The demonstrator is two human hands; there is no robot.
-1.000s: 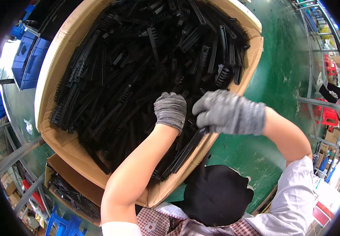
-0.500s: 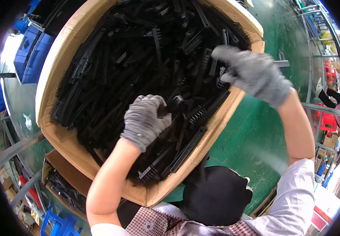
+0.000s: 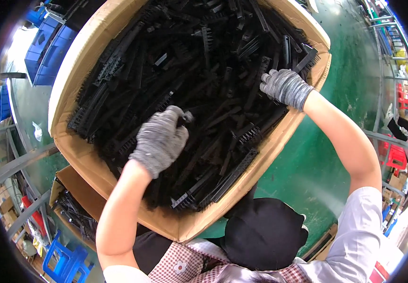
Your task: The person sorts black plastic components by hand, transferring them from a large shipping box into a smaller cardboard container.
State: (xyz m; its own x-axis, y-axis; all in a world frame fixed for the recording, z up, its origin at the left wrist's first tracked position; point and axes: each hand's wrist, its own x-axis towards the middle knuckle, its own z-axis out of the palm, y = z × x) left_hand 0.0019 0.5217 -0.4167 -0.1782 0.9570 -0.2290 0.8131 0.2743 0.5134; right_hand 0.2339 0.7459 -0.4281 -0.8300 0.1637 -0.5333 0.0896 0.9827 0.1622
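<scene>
A big cardboard box (image 3: 83, 158) holds a deep heap of black plastic strips (image 3: 208, 40), many with comb-like teeth. My left hand (image 3: 160, 141), in a grey knit glove, is over the left-middle of the heap. Its thumb and fingers are closed on a small end of a black plastic piece (image 3: 187, 116); the rest of it blends into the dark heap. At the box's right side my right hand (image 3: 286, 87), gloved alike, has its fingers curled down onto the strips. What lies under them is hidden. A toothed black strip (image 3: 306, 60) lies just beyond it, against the box wall.
Lower left stands a smaller carton (image 3: 83, 193) with dark parts. Beside it is a blue plastic stool (image 3: 64, 259). Blue bins (image 3: 48, 49) are at the upper left, metal shelving (image 3: 390, 141) on the right. Green floor (image 3: 298, 160) shows right of the box.
My right hand has come down from a blurred sweep onto the strips at the right wall, its fingers now curled. My left hand has shifted slightly left. The view has shifted a little.
</scene>
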